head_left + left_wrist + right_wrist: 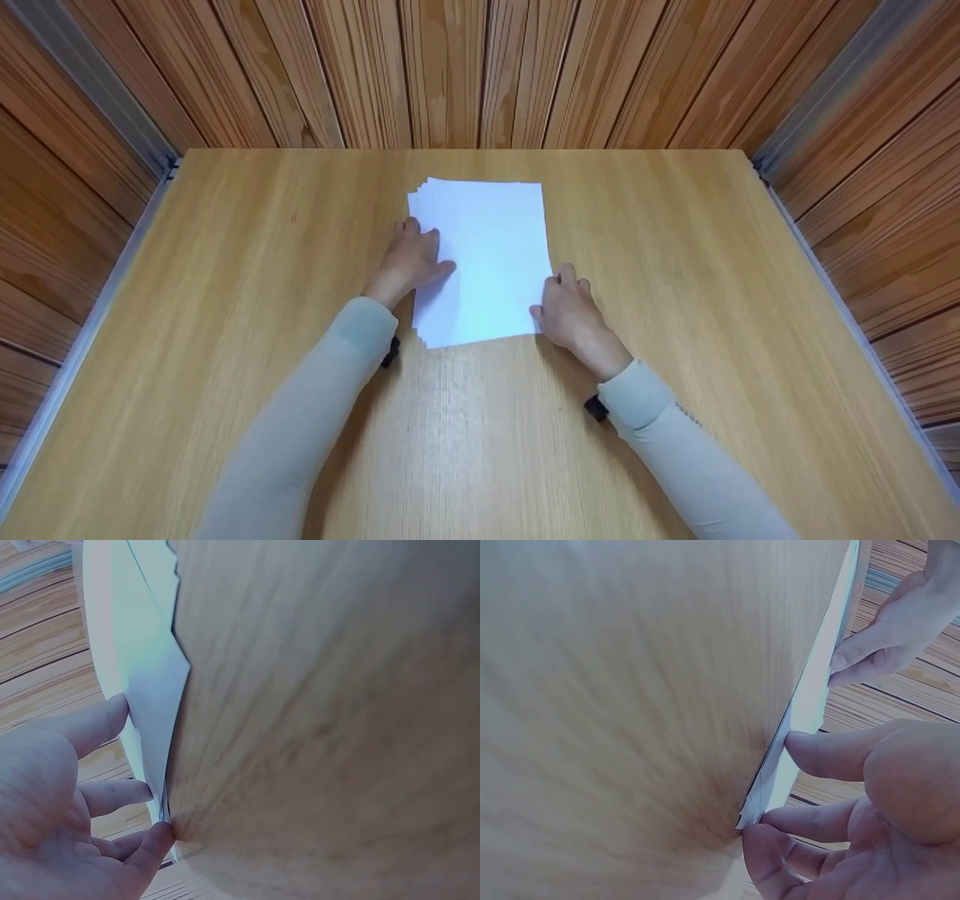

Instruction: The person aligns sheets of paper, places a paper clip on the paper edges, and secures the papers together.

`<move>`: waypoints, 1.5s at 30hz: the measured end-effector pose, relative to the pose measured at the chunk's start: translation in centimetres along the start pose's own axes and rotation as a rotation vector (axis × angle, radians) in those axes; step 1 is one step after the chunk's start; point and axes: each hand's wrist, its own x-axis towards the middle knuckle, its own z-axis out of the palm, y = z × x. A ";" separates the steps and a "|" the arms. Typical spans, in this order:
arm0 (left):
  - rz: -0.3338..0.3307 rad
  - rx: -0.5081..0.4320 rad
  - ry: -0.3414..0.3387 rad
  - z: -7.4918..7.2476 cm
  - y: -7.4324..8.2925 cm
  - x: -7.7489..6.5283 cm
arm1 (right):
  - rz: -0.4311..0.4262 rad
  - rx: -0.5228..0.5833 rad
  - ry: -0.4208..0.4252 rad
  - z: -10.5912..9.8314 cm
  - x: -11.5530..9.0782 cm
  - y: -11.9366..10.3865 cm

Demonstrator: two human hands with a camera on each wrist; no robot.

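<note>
A stack of white paper sheets (491, 247) lies on the wooden table, its left edges and corners uneven and fanned out in small steps. My left hand (411, 256) rests at the left side of the stack. Its thumb lies on the top sheet and its other fingers touch the edge, as the left wrist view shows with the paper (150, 697) beside them. At the lower right corner, my right hand (571, 309) pinches the stack, thumb on top and fingers curled at the edge. In the right wrist view, layered sheet ends (751, 811) show by the fingertips.
The light wooden table (712, 300) reaches out around the stack on all sides. Wood-plank walls (480, 75) stand behind it and to both sides, with grey metal strips (847, 307) along the side edges. Dark wrist devices (596, 409) sit under the sleeves.
</note>
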 end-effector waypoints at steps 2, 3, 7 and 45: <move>-0.004 -0.001 -0.005 0.0 0.0 0.0 | 0.000 -0.004 0.000 0.0 0.0 0.0; -0.003 -0.001 -0.005 0.0 0.0 0.0 | 0.000 -0.005 0.000 0.0 0.0 0.0; 0.001 0.000 -0.003 0.1 -0.1 0.0 | -0.002 -0.007 0.001 0.1 -0.1 0.0; 0.042 -0.051 0.016 0.3 -0.7 -0.1 | -0.011 0.178 -0.097 -1.6 -0.1 1.7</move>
